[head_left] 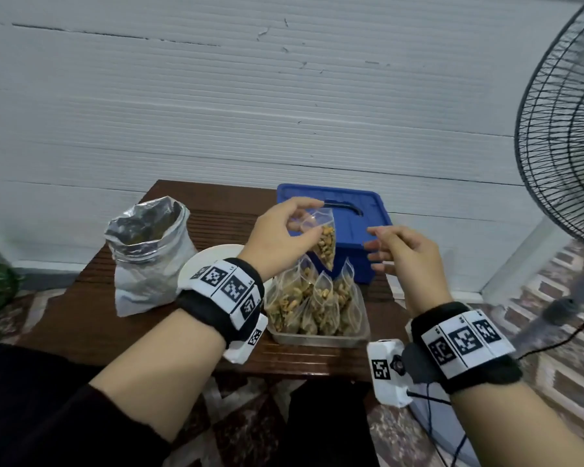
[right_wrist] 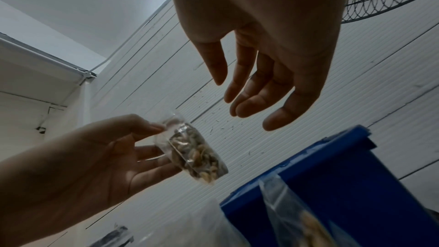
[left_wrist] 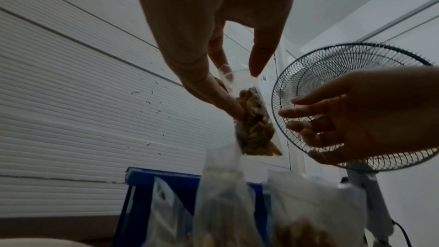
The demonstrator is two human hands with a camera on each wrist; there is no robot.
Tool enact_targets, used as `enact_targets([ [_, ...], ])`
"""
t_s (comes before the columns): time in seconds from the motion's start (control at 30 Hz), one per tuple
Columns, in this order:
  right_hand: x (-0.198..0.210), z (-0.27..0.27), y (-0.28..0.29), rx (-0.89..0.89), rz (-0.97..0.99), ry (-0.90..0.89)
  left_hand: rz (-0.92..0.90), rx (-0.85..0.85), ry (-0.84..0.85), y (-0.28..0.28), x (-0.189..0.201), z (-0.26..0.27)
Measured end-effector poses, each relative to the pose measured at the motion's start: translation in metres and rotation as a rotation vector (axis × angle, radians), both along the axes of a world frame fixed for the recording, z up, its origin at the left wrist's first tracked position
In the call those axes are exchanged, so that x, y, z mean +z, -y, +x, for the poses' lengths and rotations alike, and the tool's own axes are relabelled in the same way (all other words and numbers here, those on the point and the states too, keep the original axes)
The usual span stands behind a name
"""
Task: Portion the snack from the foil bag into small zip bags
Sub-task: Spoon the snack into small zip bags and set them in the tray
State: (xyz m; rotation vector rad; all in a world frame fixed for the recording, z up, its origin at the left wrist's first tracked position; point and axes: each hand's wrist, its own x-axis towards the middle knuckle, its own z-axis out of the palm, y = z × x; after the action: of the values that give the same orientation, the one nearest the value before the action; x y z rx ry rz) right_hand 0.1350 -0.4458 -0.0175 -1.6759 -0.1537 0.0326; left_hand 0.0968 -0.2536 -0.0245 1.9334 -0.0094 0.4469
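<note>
From above, the left hand (head_left: 281,234) pinches one small zip bag (head_left: 324,241) of snack at its top, above a clear tray (head_left: 321,339) crowded with filled bags; I cannot count them exactly. Only the right wrist view shows the palm of the right hand (right_wrist: 268,59), with fingers loose and apart, holding nothing. One open foil bag (head_left: 149,254) stands on the left of the table (head_left: 81,318), beside a white plate (head_left: 209,261). One blue box (head_left: 344,217) stands behind the tray, and one fan (head_left: 567,136) is at the right.
</note>
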Motion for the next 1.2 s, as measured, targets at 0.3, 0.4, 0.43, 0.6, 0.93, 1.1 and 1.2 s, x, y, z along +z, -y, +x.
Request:
enact_targets([
  [0.3, -0.024, 0.001, 0.014, -0.027, 0.015, -0.057, 0.118, -0.015, -0.199, 0.012, -0.02, 0.015],
  [0.4, -0.031, 0.003, 0.015, -0.03, 0.017, -0.077, 0.182, -0.046, -0.254, 0.013, -0.024, 0.017],
  [0.43, -0.032, 0.004, 0.015, -0.032, 0.016, -0.082, 0.224, -0.054, -0.272, 0.013, -0.025, 0.018],
  [0.6, -0.042, 0.006, 0.016, -0.024, 0.001, -0.096, 0.283, -0.032, -0.32, 0.012, -0.029, 0.02],
  [0.93, -0.046, 0.009, 0.013, -0.006, -0.023, -0.086, 0.464, -0.018, -0.375, 0.01, -0.026, 0.022],
  [1.1, -0.046, 0.008, 0.007, 0.004, -0.022, -0.078, 0.444, -0.041, -0.38, 0.007, -0.027, 0.02],
  [1.2, -0.046, 0.008, 0.003, 0.015, -0.031, -0.079, 0.429, -0.057, -0.389, 0.005, -0.027, 0.02],
])
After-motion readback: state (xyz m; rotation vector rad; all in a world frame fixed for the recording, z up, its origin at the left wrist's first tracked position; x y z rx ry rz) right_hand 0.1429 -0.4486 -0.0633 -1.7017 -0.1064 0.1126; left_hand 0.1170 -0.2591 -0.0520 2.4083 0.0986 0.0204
